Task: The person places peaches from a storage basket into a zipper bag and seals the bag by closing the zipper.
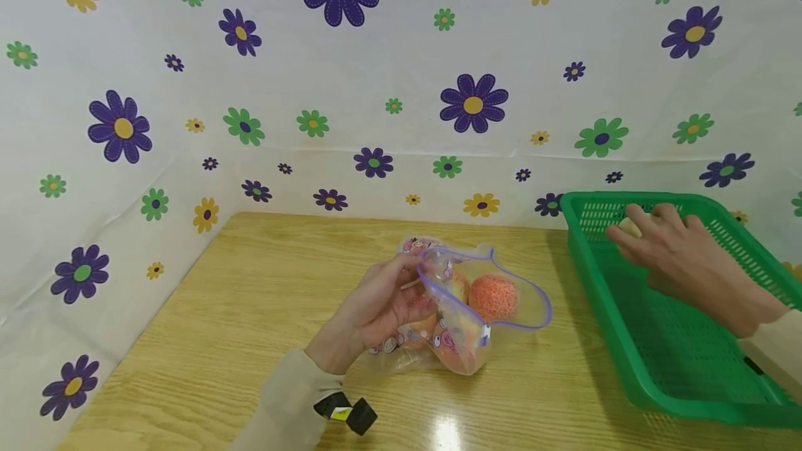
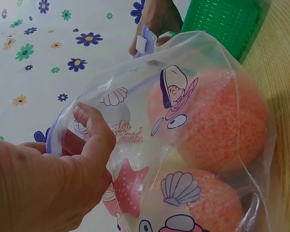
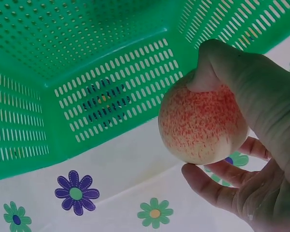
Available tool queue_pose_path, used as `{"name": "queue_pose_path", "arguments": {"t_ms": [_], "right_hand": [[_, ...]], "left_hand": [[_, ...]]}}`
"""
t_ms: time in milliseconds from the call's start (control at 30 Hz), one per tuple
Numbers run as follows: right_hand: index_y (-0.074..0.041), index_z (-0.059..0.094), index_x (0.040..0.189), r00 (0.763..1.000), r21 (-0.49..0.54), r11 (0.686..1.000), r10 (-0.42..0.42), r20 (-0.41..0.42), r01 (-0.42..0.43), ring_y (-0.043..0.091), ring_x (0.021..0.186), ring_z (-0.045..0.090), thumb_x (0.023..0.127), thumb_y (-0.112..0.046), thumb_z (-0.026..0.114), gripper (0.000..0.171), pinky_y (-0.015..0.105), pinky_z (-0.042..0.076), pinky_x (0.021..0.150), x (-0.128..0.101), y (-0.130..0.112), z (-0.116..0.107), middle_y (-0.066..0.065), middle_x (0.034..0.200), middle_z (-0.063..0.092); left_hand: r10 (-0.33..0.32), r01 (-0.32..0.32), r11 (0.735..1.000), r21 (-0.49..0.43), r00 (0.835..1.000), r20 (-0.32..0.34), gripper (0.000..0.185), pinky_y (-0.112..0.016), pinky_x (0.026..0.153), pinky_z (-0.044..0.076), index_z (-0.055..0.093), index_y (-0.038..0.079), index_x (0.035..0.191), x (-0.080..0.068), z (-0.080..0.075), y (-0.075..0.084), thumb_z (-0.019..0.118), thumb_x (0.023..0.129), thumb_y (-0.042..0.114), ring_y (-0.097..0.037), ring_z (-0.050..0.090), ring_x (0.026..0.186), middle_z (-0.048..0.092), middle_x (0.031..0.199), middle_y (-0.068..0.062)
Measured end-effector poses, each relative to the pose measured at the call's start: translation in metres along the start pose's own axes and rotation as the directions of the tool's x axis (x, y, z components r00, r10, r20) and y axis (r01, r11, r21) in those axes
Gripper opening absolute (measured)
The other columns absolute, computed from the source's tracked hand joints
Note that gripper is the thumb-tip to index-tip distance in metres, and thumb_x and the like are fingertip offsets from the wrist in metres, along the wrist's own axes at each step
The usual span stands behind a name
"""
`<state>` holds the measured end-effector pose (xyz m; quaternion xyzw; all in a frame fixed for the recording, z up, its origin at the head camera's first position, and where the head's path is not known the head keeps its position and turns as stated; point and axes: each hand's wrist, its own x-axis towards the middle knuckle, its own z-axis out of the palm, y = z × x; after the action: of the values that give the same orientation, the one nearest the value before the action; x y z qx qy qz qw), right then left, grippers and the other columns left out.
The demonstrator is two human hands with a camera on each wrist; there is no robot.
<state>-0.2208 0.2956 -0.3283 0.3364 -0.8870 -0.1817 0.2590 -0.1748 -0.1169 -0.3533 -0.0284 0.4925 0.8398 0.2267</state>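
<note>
Left to right across the wooden table [image 1: 207,339]. Your left hand [image 1: 376,308] lies on its side near the table's middle, fingers and thumb curled round the rim of the clear printed zip bag [image 1: 464,319]; the left-wrist view shows the thumb [image 2: 94,128] hooked over the purple zip edge. That pinch appears to serve one purpose: it keeps the mouth spread into an open loop. The bag rests on the table, its long axis running from the closed bottom nearest you to the mouth, which faces up and to the right, toward the basket. Inside it lie round orange-pink fruits [image 2: 217,121], one upper and one lower, touching through the film. To the right stands the green perforated basket [image 1: 664,360], long side running away from you. Your right hand [image 1: 679,256] hovers over its far end, above the floor, fingers and thumb wrapped round a pale peach [image 3: 200,123] speckled red. The wrist view shows the thumb pressed into the top while the fingers cradle it from below, a grip suited to a soft round thing. The peach is near-spherical, so no long axis can be told
</note>
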Motion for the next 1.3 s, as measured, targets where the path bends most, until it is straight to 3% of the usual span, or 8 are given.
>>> {"name": "queue_pose_path", "arguments": {"t_ms": [467, 667, 967, 1300], "right_hand": [[-0.011, 0.047, 0.11, 1.0, 0.055, 0.998, 0.018, -0.022, -0.017, 0.05, 0.09, 0.057, 0.057, 0.002, 0.088, 0.069, 0.047, 0.049, 0.046, 0.003, -0.007, -0.019, 0.019, 0.108, 0.05], [-0.012, 0.052, 0.117, 0.998, 0.152, 0.986, 0.067, -0.023, -0.062, 0.054, 0.095, 0.057, 0.052, -0.007, 0.095, 0.078, 0.058, 0.055, 0.054, 0.003, -0.009, -0.025, 0.021, 0.12, 0.055], [-0.009, 0.054, 0.115, 0.99, 0.221, 0.975, 0.055, -0.131, -0.025, 0.05, 0.09, 0.055, 0.048, -0.006, 0.089, 0.076, 0.063, 0.052, 0.074, 0.005, -0.009, -0.027, 0.021, 0.115, 0.054], [-0.007, 0.055, 0.12, 0.981, 0.268, 0.96, 0.129, -0.146, -0.086, 0.054, 0.091, 0.052, 0.05, -0.008, 0.085, 0.076, 0.065, 0.053, 0.063, 0.01, -0.014, -0.034, 0.025, 0.12, 0.053]], "left_hand": [[0.0, 0.0, 1.0, -0.007, 1.0, 0.009, 0.017, -0.026, 0.071, 0.061, 0.056, 0.011, 0.113, -0.001, -0.001, 0.0, 0.046, 0.106, 0.022, -0.01, 0.058, 0.088, 0.056, 0.102, 0.001], [0.002, -0.002, 1.0, -0.008, 1.0, 0.012, 0.016, -0.026, 0.072, 0.061, 0.056, 0.01, 0.113, -0.001, -0.002, 0.0, 0.046, 0.106, 0.021, -0.01, 0.058, 0.088, 0.056, 0.102, 0.0], [0.0, 0.0, 1.0, -0.009, 1.0, 0.006, 0.016, -0.026, 0.072, 0.062, 0.057, 0.011, 0.113, 0.001, -0.002, -0.001, 0.046, 0.106, 0.022, -0.011, 0.058, 0.09, 0.056, 0.104, 0.0], [-0.005, 0.005, 1.0, -0.011, 1.0, 0.005, 0.022, -0.025, 0.071, 0.061, 0.053, 0.012, 0.125, 0.001, -0.002, 0.0, 0.046, 0.106, 0.021, -0.009, 0.058, 0.089, 0.055, 0.104, 0.001]]}}
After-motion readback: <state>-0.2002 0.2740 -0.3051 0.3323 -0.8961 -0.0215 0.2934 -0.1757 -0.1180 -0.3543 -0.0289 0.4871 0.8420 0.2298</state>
